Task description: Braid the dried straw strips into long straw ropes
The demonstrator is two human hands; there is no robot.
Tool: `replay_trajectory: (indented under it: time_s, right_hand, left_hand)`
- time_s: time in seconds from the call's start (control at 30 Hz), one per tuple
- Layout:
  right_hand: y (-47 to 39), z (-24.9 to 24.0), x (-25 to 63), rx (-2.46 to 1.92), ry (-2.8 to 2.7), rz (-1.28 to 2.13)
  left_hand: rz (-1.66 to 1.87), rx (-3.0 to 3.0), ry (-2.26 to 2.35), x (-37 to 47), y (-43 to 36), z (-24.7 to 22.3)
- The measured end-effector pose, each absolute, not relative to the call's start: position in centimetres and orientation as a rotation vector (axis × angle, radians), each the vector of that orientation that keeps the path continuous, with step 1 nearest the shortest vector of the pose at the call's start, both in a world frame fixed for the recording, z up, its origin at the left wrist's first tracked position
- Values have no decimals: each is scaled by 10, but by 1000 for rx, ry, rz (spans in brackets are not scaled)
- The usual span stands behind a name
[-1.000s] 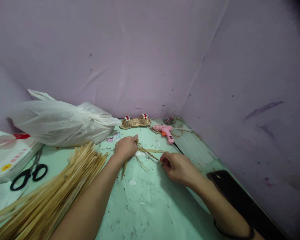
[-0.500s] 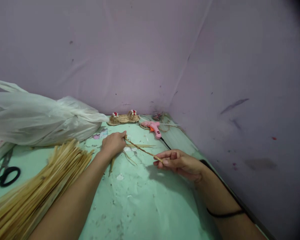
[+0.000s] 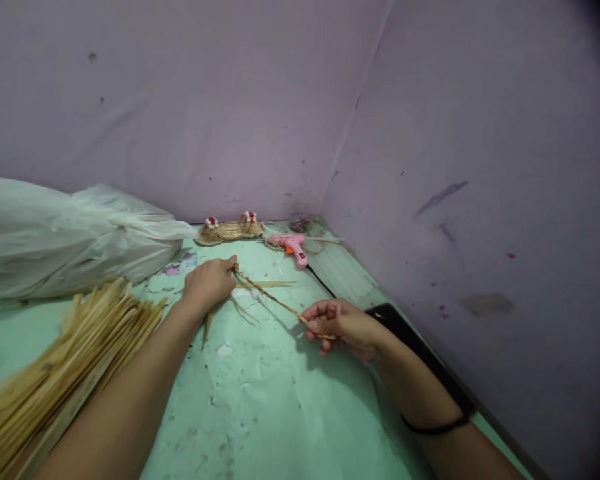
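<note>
The left hand pinches one end of a thin twisted cord low over the green table, while the right hand grips it near the other end between thumb and fingers. The cord runs nearly straight between them. Handling it well probably calls for a firm left pinch as anchor and light, even pull from the right, so the twist neither loosens nor kinks. Loose strips lie near the left hand, a straw bundle beside that forearm, and a glue gun beyond, apart from the cord.
</note>
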State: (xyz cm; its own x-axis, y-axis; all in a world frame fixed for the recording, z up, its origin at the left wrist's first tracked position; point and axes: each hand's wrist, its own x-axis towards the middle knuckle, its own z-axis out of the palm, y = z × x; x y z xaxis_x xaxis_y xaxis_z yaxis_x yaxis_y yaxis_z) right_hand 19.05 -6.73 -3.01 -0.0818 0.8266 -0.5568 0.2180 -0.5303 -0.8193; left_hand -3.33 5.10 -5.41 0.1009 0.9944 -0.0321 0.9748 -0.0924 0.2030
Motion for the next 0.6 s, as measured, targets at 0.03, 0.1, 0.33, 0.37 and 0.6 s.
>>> replay_trajectory:
  time_s: [0.03,0.1,0.33,0.37,0.6]
  right_hand:
    - [-64,-27,193,-1869,-1258,1489]
    - [-54,-18,195,-2137,-1537,992]
    - [3,-8,124,-1732,-1672,888]
    - [12,-13,109,-1656,-1598,1091]
    - [44,-48,82,-1773,-1810,826]
  left_hand:
    - [166,2192,1990,-33,51,-53]
    - [157,2191,1983,-32,49,-51]
    - [233,2210,1927,-35,47,-51]
    - [254,2195,1903,-36,48,-52]
    - [460,2017,1618,-49,64,-63]
